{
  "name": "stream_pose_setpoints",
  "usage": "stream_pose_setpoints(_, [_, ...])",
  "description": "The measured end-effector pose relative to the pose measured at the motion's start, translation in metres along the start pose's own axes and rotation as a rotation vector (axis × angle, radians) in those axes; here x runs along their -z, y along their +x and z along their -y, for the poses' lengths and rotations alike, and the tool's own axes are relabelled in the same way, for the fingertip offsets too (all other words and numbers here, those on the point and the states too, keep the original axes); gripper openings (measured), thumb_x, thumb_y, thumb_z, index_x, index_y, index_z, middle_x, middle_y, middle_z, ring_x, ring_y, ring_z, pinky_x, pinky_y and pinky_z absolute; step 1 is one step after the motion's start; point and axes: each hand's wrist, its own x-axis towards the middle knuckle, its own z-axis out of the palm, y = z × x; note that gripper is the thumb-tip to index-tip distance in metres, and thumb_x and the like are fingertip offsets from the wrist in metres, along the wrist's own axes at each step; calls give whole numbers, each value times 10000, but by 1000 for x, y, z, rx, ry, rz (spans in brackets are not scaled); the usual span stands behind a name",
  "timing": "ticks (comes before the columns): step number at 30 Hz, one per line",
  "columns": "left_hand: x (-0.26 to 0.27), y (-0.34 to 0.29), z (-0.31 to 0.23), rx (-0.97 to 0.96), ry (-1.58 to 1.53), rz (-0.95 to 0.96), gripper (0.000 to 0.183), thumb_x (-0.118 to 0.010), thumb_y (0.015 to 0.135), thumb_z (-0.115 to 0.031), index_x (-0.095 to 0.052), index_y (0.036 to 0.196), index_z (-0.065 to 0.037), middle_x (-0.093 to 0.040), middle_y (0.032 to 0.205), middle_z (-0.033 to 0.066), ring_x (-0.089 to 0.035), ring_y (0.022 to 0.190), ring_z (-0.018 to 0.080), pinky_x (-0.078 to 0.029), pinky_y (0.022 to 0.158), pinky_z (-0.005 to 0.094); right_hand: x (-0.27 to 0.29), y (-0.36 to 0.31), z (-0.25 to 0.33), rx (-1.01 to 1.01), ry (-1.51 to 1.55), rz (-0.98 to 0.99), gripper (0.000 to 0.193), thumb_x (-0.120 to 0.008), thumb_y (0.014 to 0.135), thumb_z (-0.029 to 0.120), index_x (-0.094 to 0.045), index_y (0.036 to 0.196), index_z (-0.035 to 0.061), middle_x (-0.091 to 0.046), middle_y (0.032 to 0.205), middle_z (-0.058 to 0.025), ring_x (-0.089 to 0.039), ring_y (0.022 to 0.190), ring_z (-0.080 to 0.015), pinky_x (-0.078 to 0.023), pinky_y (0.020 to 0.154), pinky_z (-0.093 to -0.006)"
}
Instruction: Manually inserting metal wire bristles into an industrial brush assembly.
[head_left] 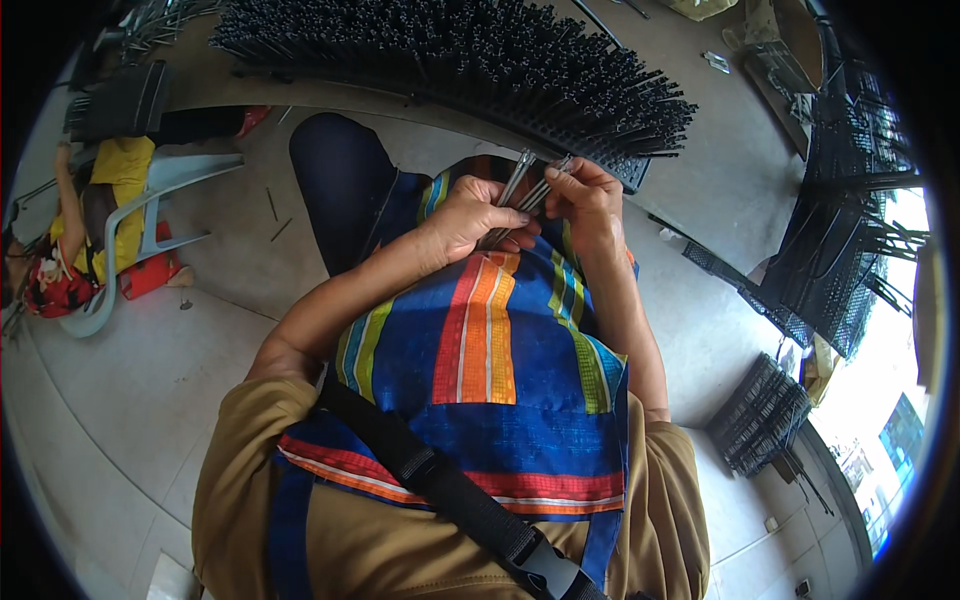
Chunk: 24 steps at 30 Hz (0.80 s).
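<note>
Over my lap, my left hand (482, 214) is closed around a few thin silvery metal rods (517, 178), which slant up and to the right out of its fingers. My right hand (590, 200) is beside it, thumb and fingers pinched at the upper end of one of these rods. Just beyond both hands stands a long black perforated rack (560, 146), densely filled with dark thin rods (450, 50) standing upright. A striped blue apron (420, 340) covers my lap. The lower ends of the held rods are partly hidden by my left hand.
At the left, another person (70, 240) sits on a grey plastic chair (165, 175). Black mesh trays (840, 270) holding dark rods line the right side. A dark wire bundle (760, 415) rests at the lower right. Two thin rods (281, 229) lie on the floor.
</note>
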Motion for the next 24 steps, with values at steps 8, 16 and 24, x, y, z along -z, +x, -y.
stream_pose_setpoints(8, [8, 0, 4, -183, -164, -126, 128, -578, 885, -15, -625, 995, 31, -684, 926, 159, -694, 762, 235, -584, 737, 319, -8, -3, 18, 113, -139, -59, 63, -680, 824, 50, -659, 825, -10, -605, 638, -21, -532, 510, -74, -416, 478, -204])
stream_pose_setpoints(16, [21, -6, 11, -2, -117, -217, 118, -528, 935, -127, -569, 967, -22, -666, 918, 151, -680, 808, 221, -559, 668, 284, -28, -3, 39, 769, -269, -281, 57, -697, 805, -13, -691, 857, 8, -588, 724, 30, -503, 576, -38, -407, 519, -180])
stream_pose_setpoints(24, [22, -13, 11, -42, -157, -210, 110, -524, 937, -119, -562, 972, -23, -658, 909, 159, -678, 811, 227, -555, 662, 298, -37, 15, 37, 1002, -549, -232, 128, -722, 739, -49, -682, 843, 15, -623, 796, -27, -538, 677, -65, -420, 592, -189])
